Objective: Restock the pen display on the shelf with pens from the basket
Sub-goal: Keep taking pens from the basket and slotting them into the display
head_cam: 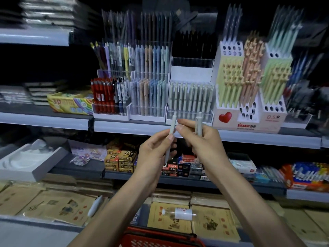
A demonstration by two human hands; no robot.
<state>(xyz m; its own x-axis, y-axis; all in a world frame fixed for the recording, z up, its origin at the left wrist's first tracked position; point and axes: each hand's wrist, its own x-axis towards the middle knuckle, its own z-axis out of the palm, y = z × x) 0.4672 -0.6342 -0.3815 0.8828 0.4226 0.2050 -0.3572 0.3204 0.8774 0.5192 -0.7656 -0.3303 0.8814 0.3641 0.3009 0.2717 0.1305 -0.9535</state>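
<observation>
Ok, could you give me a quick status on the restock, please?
Left hand grips one pale pen, right hand a second pen. Both upright before pen display, not yet slotted. Nothing blocking.

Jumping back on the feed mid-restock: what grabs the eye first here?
Two hands raised at centre: the left hand pinches a pale pen upright, the right hand grips a second pen. Behind them stands a clear rack of matching pale pens, with a heart-marked pastel display to its right. The red basket shows at the bottom edge.

A pale pen [172,128] and a second pen [198,124] stand upright before the pen display [189,114]; red basket [160,235] well below.
</observation>
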